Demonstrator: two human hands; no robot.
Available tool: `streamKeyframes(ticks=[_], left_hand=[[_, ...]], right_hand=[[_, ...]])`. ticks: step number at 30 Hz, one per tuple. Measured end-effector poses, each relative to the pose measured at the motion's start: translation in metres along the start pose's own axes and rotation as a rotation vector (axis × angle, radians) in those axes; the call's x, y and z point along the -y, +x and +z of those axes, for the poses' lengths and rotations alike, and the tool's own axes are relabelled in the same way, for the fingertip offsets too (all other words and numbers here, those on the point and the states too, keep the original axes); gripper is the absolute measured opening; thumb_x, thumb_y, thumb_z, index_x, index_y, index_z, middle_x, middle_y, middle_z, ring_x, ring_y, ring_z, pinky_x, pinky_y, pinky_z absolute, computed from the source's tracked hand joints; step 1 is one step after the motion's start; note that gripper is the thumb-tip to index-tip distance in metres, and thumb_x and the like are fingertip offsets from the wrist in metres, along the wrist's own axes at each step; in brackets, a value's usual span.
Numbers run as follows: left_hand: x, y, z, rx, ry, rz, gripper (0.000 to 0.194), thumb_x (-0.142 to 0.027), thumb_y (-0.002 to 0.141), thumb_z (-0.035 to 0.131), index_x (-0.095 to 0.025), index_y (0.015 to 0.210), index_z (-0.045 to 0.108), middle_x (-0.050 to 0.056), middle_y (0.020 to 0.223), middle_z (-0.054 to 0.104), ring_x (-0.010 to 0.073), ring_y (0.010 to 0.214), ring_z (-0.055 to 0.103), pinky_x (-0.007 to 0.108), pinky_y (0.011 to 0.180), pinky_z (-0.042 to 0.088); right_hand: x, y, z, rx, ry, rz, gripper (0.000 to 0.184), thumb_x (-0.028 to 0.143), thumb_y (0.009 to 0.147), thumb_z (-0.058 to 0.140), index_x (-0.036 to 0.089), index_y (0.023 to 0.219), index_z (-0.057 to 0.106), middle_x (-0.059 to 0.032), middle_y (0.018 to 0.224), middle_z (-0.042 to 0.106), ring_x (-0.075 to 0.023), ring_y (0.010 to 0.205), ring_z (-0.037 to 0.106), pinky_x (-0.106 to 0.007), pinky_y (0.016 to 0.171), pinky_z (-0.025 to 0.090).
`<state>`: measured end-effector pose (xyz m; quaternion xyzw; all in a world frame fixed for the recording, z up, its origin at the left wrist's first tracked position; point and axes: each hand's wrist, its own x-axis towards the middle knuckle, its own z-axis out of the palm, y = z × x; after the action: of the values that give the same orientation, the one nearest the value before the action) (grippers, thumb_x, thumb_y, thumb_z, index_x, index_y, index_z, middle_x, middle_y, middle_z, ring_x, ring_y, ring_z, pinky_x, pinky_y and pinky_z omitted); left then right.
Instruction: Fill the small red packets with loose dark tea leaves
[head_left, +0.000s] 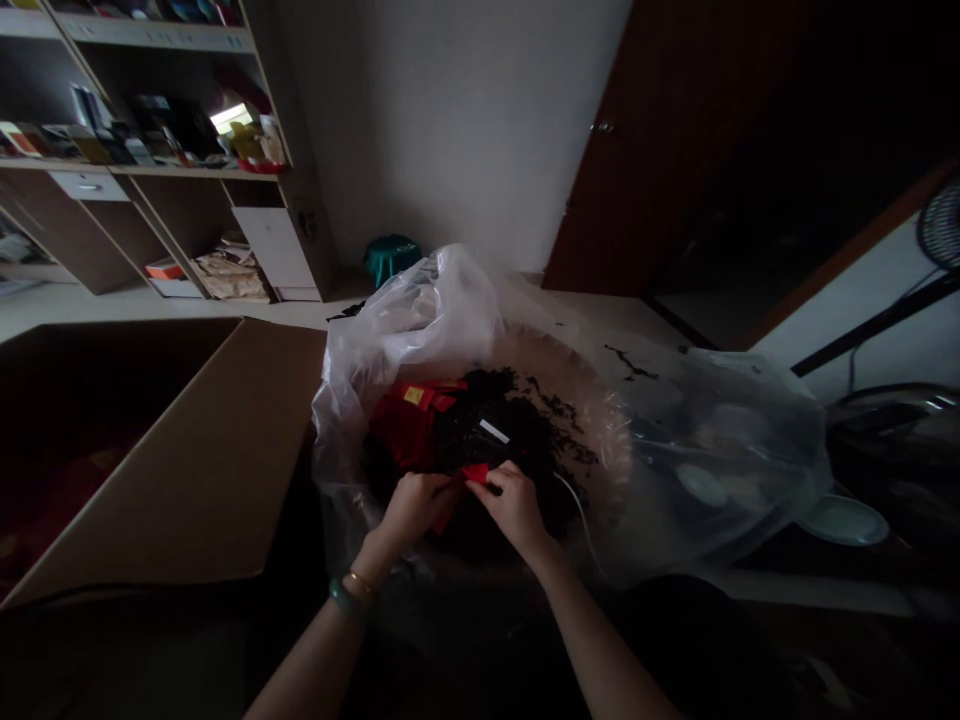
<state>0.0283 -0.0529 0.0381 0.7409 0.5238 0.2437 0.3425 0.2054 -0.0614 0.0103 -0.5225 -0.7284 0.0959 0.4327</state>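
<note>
Both my hands meet over a big clear plastic bag (pixel 465 320) that holds a heap of dark loose leaves (pixel 517 425). My left hand (pixel 409 505) and my right hand (pixel 514 500) each pinch an edge of a small red packet (pixel 474 473) between them. A stack of more red packets (pixel 405 420) lies in the bag just beyond my left hand. A small white strip (pixel 493 431) rests on the dark heap. A green bangle and a thin gold one circle my left wrist.
A large open cardboard box (pixel 187 450) stands to the left. Shelves (pixel 150 150) with books and papers line the back left wall. A teal stool (pixel 390 258) sits by the wall, a brown door (pixel 660 140) beyond. A white dish (pixel 844 520) lies right.
</note>
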Motion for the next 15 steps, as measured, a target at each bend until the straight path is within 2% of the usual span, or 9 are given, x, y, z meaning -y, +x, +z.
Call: streamKeyframes(ticks=[3, 6, 8, 12, 14, 15], left_hand=[[-0.0003, 0.0013, -0.0019, -0.013, -0.031, -0.043, 0.026, -0.030, 0.081, 0.052, -0.015, 0.075, 0.073, 0.003, 0.062, 0.068, 0.0130, 0.056, 0.055, 0.021, 0.054, 0.035], [-0.0013, 0.0026, -0.0043, -0.032, 0.073, -0.043, 0.024, -0.027, 0.081, 0.052, -0.016, 0.074, 0.072, 0.004, 0.064, 0.069, 0.0132, 0.057, 0.055, 0.022, 0.055, 0.035], [-0.0024, 0.0030, -0.0063, 0.009, 0.108, -0.003, 0.024, -0.027, 0.082, 0.052, -0.016, 0.073, 0.072, 0.003, 0.063, 0.068, 0.0127, 0.056, 0.056, 0.022, 0.056, 0.036], [-0.0029, 0.0026, -0.0089, 0.088, 0.189, 0.054, 0.024, -0.031, 0.085, 0.052, -0.017, 0.079, 0.071, 0.003, 0.066, 0.069, 0.0135, 0.059, 0.060, 0.022, 0.059, 0.040], [-0.0024, 0.0012, -0.0077, -0.006, 0.322, 0.056, 0.023, -0.033, 0.083, 0.058, -0.018, 0.095, 0.070, 0.006, 0.077, 0.071, 0.0184, 0.069, 0.064, 0.027, 0.066, 0.044], [-0.0023, -0.0001, -0.0061, -0.089, 0.400, 0.072, 0.031, -0.034, 0.080, 0.062, -0.018, 0.106, 0.066, 0.008, 0.087, 0.072, 0.0222, 0.080, 0.065, 0.031, 0.073, 0.046]], right_hand=[[0.0013, -0.0026, -0.0020, 0.032, 0.131, 0.099, 0.026, 0.038, 0.085, 0.057, 0.020, 0.066, 0.059, -0.0036, 0.068, 0.061, -0.0158, 0.062, 0.057, -0.027, 0.062, 0.048], [0.0033, -0.0041, -0.0047, 0.175, 0.295, 0.197, 0.018, 0.035, 0.084, 0.056, 0.019, 0.081, 0.063, -0.0039, 0.073, 0.067, -0.0175, 0.067, 0.062, -0.028, 0.064, 0.050], [0.0028, -0.0033, -0.0060, 0.261, 0.395, 0.276, 0.020, 0.035, 0.081, 0.059, 0.018, 0.089, 0.065, -0.0044, 0.078, 0.071, -0.0187, 0.070, 0.065, -0.028, 0.066, 0.051], [-0.0014, 0.0000, -0.0056, 0.308, 0.431, 0.349, 0.025, 0.041, 0.078, 0.062, 0.017, 0.078, 0.069, -0.0051, 0.072, 0.072, -0.0217, 0.069, 0.066, -0.030, 0.065, 0.050], [-0.0030, 0.0005, -0.0032, 0.269, 0.420, 0.326, 0.030, 0.044, 0.081, 0.058, 0.017, 0.076, 0.069, -0.0059, 0.071, 0.071, -0.0221, 0.068, 0.065, -0.031, 0.067, 0.050], [-0.0034, 0.0004, -0.0015, 0.243, 0.413, 0.316, 0.032, 0.046, 0.083, 0.055, 0.017, 0.077, 0.069, -0.0064, 0.072, 0.071, -0.0222, 0.068, 0.065, -0.031, 0.068, 0.049]])
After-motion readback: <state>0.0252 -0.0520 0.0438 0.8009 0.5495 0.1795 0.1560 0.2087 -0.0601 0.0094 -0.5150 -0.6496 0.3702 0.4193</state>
